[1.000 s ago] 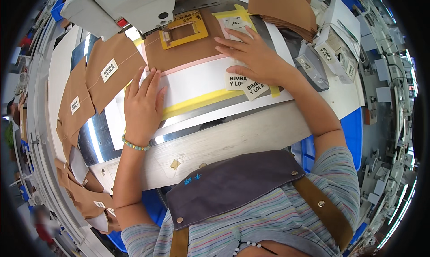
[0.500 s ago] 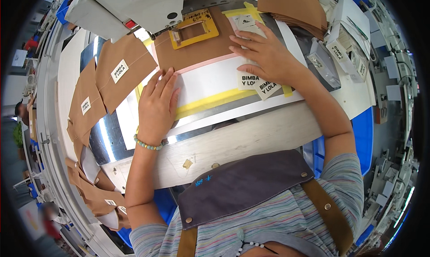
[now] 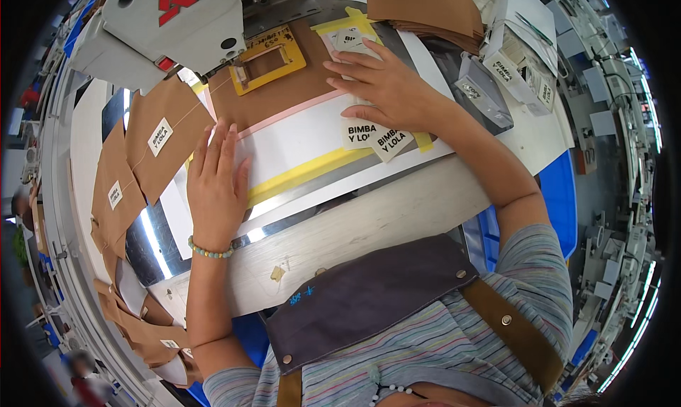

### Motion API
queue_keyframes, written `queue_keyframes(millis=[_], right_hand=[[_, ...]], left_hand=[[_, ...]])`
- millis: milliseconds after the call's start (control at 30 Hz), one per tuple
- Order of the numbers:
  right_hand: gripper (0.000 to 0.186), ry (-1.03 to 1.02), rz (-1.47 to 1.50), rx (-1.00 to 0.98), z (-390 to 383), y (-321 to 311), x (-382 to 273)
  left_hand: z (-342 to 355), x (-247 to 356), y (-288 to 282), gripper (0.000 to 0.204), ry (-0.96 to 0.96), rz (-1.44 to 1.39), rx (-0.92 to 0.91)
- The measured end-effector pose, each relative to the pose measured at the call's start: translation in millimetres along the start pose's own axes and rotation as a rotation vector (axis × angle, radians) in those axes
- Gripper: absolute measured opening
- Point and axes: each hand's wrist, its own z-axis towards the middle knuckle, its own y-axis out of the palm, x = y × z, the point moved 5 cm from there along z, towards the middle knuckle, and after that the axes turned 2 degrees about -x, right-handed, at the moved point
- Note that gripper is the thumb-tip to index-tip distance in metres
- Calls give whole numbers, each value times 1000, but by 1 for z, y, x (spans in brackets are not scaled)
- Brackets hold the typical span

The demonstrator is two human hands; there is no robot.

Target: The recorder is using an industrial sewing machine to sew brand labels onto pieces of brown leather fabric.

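My left hand [image 3: 217,174] lies flat with fingers stretched out, its fingertips at the near left corner of a brown sheet piece [image 3: 312,81]. Over the right end of that piece, my right hand [image 3: 390,91] is spread, with its fingers across small white labels [image 3: 391,143]. Some labels are partly hidden under it. On the brown piece sits a yellow rectangular frame [image 3: 275,79] with handwriting on it. A white sheet with pink and yellow tape edges [image 3: 294,171] lies beneath. Just left of the frame is the sewing machine head [image 3: 206,24].
Brown pieces with white labels attached [image 3: 152,176] overlap at the left and hang off the table. At far right stand a stack of brown pieces [image 3: 425,3], a box of labels [image 3: 507,77] and a clear plastic box [image 3: 489,98]. A blue bin [image 3: 560,201] is below right.
The whole scene has shifted left and slightly down in the picture as the view moved. Both hands keep nearly the same places on the work.
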Motion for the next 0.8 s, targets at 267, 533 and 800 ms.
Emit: queue_keyframes(millis=[267,533,800], right_hand=[[64,19,85,-48,0,-2,0],[68,20,92,-56,-3,-1,-2],[55,-56,32,164,-7,-19,15]], left_hand=[[-2,-2,2,49,5,-22,-21],[-3,-3,6,49,2,-37,-56],[0,-3,4,45,23,-14,-32]])
